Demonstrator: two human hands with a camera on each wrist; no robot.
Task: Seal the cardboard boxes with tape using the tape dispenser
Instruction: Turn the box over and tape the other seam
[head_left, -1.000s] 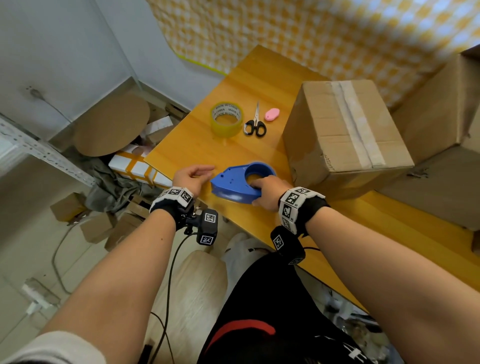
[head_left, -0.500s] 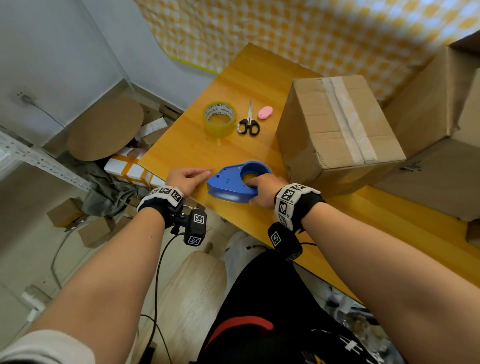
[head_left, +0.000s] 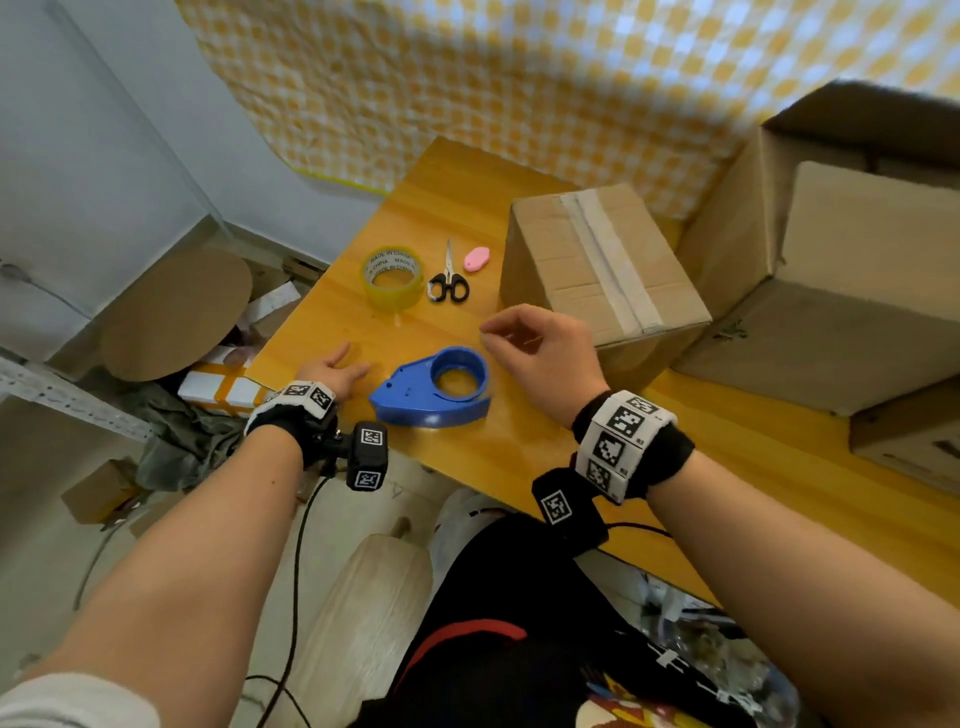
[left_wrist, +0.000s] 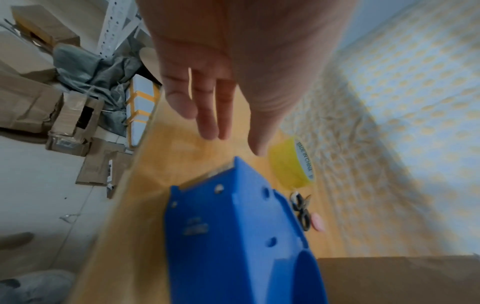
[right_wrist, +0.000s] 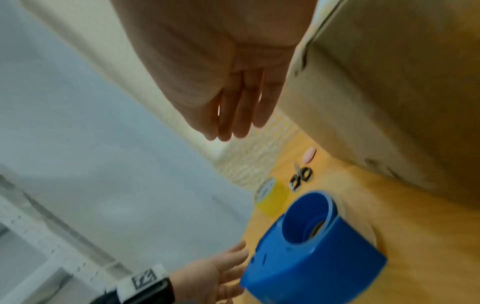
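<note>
The blue tape dispenser (head_left: 431, 387) lies flat on the wooden table (head_left: 519, 447) near its front edge, with nothing holding it. My left hand (head_left: 336, 370) rests on the table just left of the dispenser's nose (left_wrist: 233, 236), fingers (left_wrist: 207, 115) straight and apart from it. My right hand (head_left: 524, 340) hovers above and right of the dispenser (right_wrist: 311, 246), fingers (right_wrist: 233, 117) relaxed and empty. A cardboard box (head_left: 597, 265) with a tape strip along its top seam stands right behind that hand.
A yellow tape roll (head_left: 392, 275), black-handled scissors (head_left: 448, 280) and a small pink object (head_left: 476, 258) lie farther back on the table. Larger cardboard boxes (head_left: 841, 270) are stacked at the right. Cardboard and clutter cover the floor (head_left: 171, 312) on the left.
My right hand has let go of the dispenser and lifted up and to the right. The left hand stays beside the dispenser, which remains in place.
</note>
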